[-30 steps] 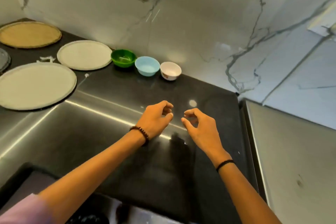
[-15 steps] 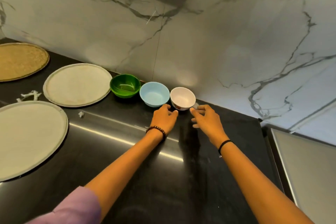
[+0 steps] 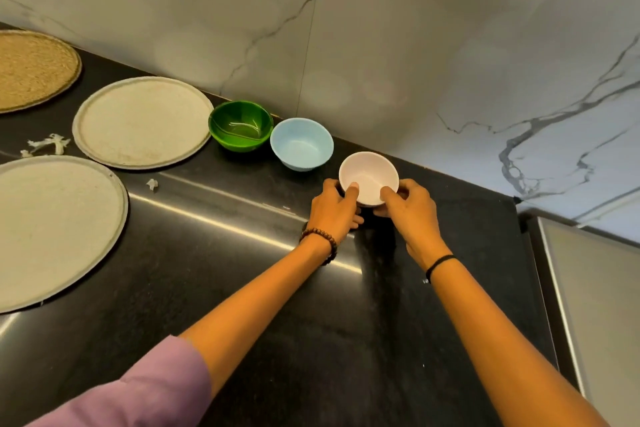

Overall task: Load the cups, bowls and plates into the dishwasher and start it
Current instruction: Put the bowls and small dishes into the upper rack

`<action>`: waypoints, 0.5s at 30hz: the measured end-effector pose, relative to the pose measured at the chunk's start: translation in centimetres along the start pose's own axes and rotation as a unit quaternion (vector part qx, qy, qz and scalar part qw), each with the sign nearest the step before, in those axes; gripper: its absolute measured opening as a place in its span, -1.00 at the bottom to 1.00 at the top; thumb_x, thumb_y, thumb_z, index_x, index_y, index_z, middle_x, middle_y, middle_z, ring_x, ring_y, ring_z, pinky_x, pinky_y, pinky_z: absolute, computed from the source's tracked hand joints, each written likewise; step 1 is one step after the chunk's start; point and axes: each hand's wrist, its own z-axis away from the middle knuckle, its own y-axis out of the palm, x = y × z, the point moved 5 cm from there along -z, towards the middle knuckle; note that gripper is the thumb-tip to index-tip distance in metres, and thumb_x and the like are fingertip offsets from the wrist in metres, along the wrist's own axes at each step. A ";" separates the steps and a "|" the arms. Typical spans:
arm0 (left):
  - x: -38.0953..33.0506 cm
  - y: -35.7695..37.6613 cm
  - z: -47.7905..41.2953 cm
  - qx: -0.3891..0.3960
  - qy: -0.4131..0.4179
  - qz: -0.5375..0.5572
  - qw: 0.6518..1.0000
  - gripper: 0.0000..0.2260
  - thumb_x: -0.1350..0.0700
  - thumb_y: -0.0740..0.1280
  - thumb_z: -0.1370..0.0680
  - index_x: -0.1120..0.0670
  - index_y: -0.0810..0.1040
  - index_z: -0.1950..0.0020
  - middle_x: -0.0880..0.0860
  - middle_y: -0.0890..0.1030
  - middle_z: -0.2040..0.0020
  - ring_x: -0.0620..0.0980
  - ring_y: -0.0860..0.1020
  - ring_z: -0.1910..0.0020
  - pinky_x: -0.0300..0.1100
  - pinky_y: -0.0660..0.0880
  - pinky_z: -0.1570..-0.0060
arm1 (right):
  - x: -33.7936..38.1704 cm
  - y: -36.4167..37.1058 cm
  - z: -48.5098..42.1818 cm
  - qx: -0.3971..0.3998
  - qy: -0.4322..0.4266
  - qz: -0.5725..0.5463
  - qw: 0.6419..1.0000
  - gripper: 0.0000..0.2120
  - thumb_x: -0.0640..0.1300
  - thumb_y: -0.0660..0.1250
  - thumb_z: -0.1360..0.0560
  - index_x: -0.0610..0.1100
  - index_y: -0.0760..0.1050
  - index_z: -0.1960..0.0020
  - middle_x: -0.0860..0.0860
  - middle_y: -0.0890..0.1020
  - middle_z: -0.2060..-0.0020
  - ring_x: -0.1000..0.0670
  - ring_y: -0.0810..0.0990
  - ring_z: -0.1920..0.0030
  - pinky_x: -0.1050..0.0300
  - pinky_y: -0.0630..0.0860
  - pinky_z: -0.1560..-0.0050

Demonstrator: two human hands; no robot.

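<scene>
The marble wall (image 3: 381, 45) rises close behind the white bowl (image 3: 369, 177), and the blue bowl (image 3: 301, 144) stands just beside it on the left. Bare black counter (image 3: 346, 322) lies open in front, toward the person.

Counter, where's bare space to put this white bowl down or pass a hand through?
Widest bare patch: the black counter between the large near plate and the left forearm, on to the near edge. Also bare: the corner right of the white bowl, up to the wall. Crowded: the back, where green bowl, blue bowl and far plate sit close together.
</scene>
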 end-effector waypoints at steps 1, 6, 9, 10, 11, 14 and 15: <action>0.3 0.2 1.2 0.009 0.000 0.001 1.000 -0.80 0.02 0.20 -0.62 0.09 0.36 -0.17 0.16 0.65 0.10 0.01 0.66 0.29 -0.23 0.61 0.34 | -0.7 -0.6 1.3 0.000 -0.001 0.000 1.000 -0.81 -0.11 0.33 -0.53 -0.05 0.50 -0.13 0.05 0.63 0.04 0.05 0.67 0.15 0.03 0.66 0.03; 2.4 2.8 7.2 0.085 -0.001 -0.034 0.996 -0.87 0.15 0.14 -0.61 0.12 0.41 -0.11 0.18 0.66 0.23 0.11 0.66 0.34 -0.01 0.65 0.28 | -5.1 -4.2 8.5 -0.008 0.044 -0.078 0.996 -0.78 -0.05 0.30 -0.56 0.05 0.47 -0.21 0.08 0.58 -0.08 -0.02 0.62 -0.06 -0.05 0.67 0.04; 3.1 5.5 10.7 0.151 0.010 -0.048 0.987 -0.84 0.17 0.13 -0.61 0.08 0.43 -0.15 0.18 0.67 0.23 0.10 0.66 0.33 -0.04 0.65 0.26 | -6.7 -7.0 13.3 -0.024 0.093 -0.191 0.977 -0.74 0.12 0.26 -0.60 0.04 0.49 -0.22 0.05 0.62 -0.09 -0.02 0.65 -0.07 0.01 0.68 0.12; 3.3 6.4 11.9 0.172 0.017 -0.052 0.984 -0.84 0.17 0.13 -0.61 0.07 0.42 -0.17 0.18 0.67 0.23 0.09 0.66 0.33 -0.06 0.65 0.26 | -7.3 -8.0 14.7 -0.034 0.114 -0.231 0.966 -0.68 0.19 0.20 -0.60 0.04 0.50 -0.22 0.03 0.66 -0.07 -0.02 0.67 -0.05 -0.02 0.68 0.12; 3.4 7.2 12.8 0.190 0.024 -0.054 0.980 -0.82 0.18 0.14 -0.61 0.07 0.43 -0.18 0.18 0.67 0.24 0.09 0.66 0.33 -0.06 0.65 0.26 | -7.8 -8.8 15.9 -0.042 0.139 -0.270 0.952 -0.61 0.25 0.15 -0.60 0.03 0.52 -0.22 0.00 0.69 -0.04 -0.02 0.69 -0.03 -0.04 0.67 0.12; 4.2 10.8 16.5 0.258 0.036 -0.059 0.964 -0.79 0.18 0.14 -0.62 0.09 0.44 -0.23 0.18 0.67 0.25 0.10 0.66 0.33 -0.04 0.64 0.26 | -10.7 -12.3 20.2 -0.087 0.199 -0.352 0.911 -0.50 0.31 0.08 -0.59 0.01 0.54 -0.26 -0.05 0.72 -0.02 -0.08 0.71 -0.01 -0.07 0.65 0.13; 4.6 12.0 17.8 0.278 0.038 -0.062 0.958 -0.79 0.18 0.14 -0.62 0.09 0.44 -0.23 0.17 0.67 0.25 0.09 0.66 0.33 -0.05 0.64 0.26 | -11.7 -13.4 21.6 -0.096 0.206 -0.376 0.898 -0.50 0.31 0.09 -0.58 0.01 0.54 -0.26 -0.06 0.71 -0.04 -0.10 0.70 -0.03 -0.07 0.64 0.13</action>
